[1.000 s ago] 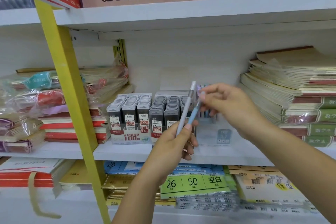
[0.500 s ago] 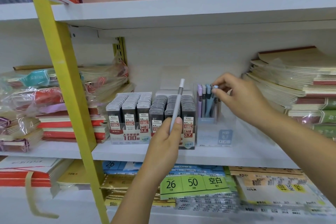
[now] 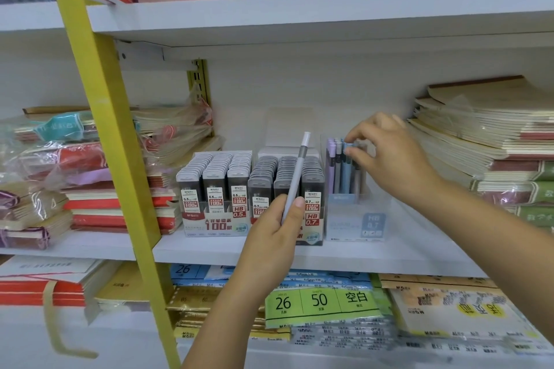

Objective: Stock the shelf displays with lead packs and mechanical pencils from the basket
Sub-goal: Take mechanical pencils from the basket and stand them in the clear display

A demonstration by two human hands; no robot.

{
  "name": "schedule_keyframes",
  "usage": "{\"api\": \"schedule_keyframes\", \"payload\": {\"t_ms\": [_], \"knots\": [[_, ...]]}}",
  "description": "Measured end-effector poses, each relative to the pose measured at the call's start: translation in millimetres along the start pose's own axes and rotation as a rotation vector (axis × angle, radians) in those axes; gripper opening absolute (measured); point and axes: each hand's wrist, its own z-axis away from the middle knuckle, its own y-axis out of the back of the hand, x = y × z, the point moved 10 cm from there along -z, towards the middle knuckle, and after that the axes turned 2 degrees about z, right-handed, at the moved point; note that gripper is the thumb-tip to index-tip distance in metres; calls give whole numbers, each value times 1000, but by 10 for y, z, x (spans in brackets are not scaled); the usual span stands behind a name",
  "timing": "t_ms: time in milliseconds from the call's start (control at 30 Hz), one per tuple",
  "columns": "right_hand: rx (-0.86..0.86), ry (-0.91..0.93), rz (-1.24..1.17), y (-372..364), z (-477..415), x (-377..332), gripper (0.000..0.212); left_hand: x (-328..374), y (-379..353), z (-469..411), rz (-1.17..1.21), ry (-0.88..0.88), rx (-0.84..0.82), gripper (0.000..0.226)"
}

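- Grey mechanical pencil (image 3: 295, 180) is nearest me, gripped low on its barrel by my left hand (image 3: 271, 234), with the fingers and thumb curled round it. Its long axis is almost upright, cap tipped toward one o'clock.
- At two o'clock from that hand, my right hand (image 3: 389, 159) pinches the top of a blue pencil (image 3: 346, 172) standing upright in the clear display box (image 3: 356, 220).
- Lead packs (image 3: 251, 186) fill the trays at eleven o'clock, on the same shelf (image 3: 209, 249).
- I judge the grey pencil goes in next. The box lies to its right, nearer my right hand, and the pencil should go in tip down.
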Motion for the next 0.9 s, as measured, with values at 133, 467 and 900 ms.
{"api": "schedule_keyframes", "payload": {"t_ms": [133,467,900], "knots": [[-37,-56,86,-96,15,26,16,0,24,2,-1,0,5,32],[-241,-394,-1042,-175,274,-361,26,177,-129,-2,-134,-94,-57,32],[94,-178,-536,451,113,-38,24,602,-132,21,-908,-535,315,49]]}}
